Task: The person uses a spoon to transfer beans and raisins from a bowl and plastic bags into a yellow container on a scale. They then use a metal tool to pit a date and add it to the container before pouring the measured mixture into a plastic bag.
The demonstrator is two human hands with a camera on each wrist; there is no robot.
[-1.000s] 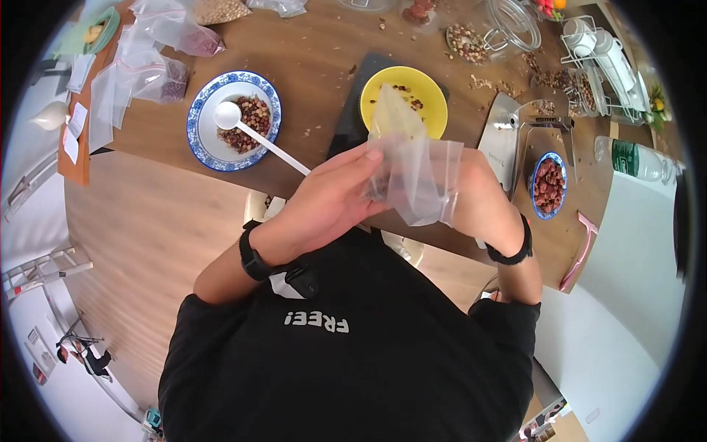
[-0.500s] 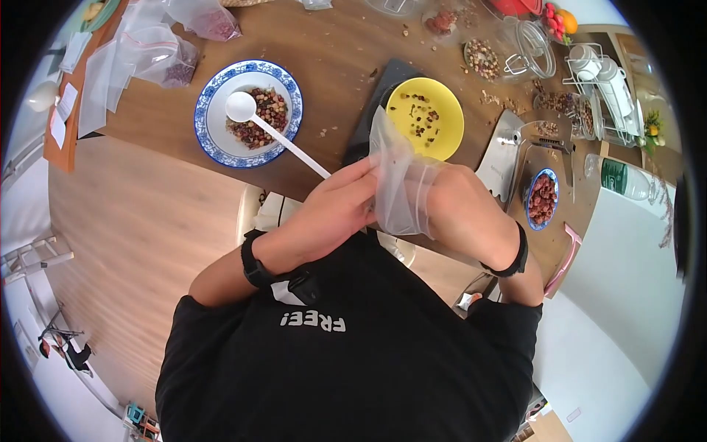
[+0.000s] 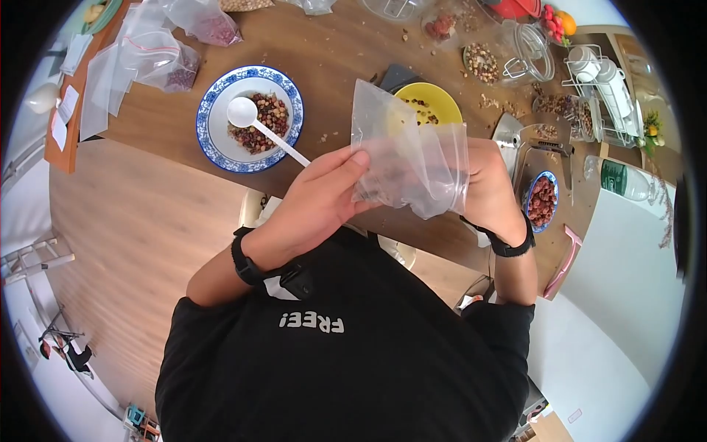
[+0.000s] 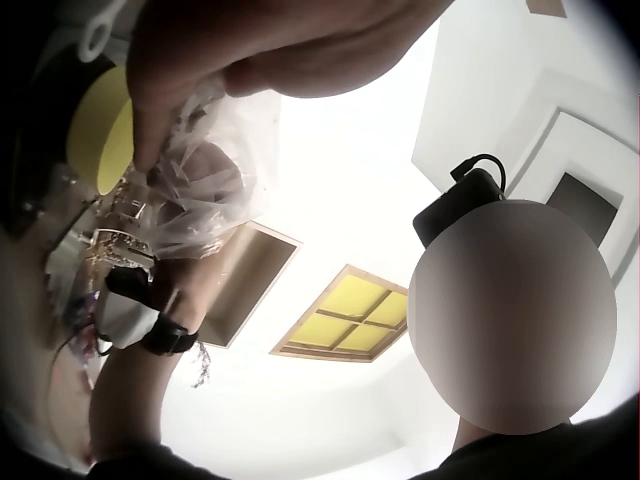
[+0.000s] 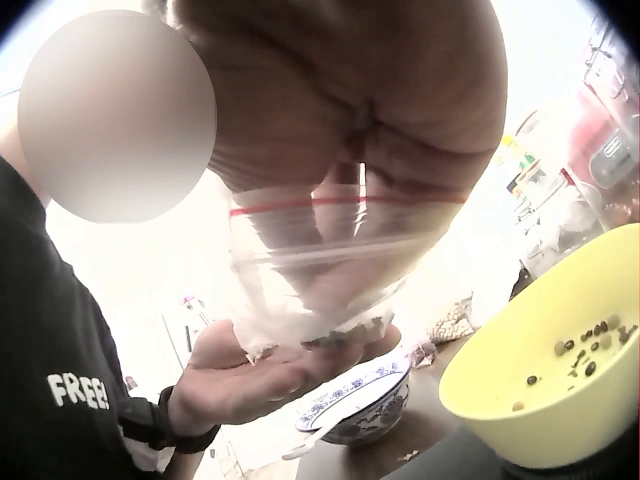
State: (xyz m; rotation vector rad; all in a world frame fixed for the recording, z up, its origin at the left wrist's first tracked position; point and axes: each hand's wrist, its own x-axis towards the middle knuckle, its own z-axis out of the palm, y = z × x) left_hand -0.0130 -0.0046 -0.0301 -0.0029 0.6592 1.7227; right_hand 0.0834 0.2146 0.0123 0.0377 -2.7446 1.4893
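My left hand (image 3: pixel 320 188) pinches a clear zip bag (image 3: pixel 401 162), its thumb over the plastic and its fingers beneath. My right hand (image 3: pixel 486 177) reaches into the mouth of the bag. In the right wrist view the red zip line crosses the right hand's fingers (image 5: pixel 330 230), which extend down inside, while the left hand's palm lies under the bag's lower end. Something dark shows through the plastic there. Behind the bag stands a yellow bowl (image 3: pixel 445 103) with a few beans, partly covered by it in the head view.
A blue-rimmed bowl (image 3: pixel 213 140) of mixed beans holds a white spoon (image 3: pixel 283 141). To the right are a cleaver (image 3: pixel 507 132), a small bowl of red dried fruit (image 3: pixel 543 200) and a bottle (image 3: pixel 622 179). Filled bags (image 3: pixel 166 62) lie back left, an open jar (image 3: pixel 532 51) back right.
The bag, narrow and bunched half a second ago, is spread wider and hides more of the yellow bowl. My left hand has shifted slightly left and my right hand outward to the right.
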